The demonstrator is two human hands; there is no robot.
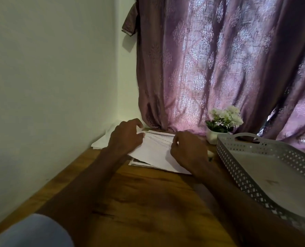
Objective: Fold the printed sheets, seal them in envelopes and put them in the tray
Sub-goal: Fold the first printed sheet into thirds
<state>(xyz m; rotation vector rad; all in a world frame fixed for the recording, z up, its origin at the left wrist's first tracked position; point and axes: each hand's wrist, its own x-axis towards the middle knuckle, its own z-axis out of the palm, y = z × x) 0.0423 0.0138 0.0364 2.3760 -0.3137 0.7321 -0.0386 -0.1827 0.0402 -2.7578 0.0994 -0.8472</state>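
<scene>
Both hands (125, 138) (189, 148) pinch the sheet's (153, 150) 12 o'clock edge; thin, floppy paper, best held by corners

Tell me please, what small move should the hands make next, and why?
Probably bring the lifted edge of the top sheet over and press a crease. Both the left hand and the right hand pinch its far edge, it looks only partly folded, and the tray shows nothing inside.
</scene>
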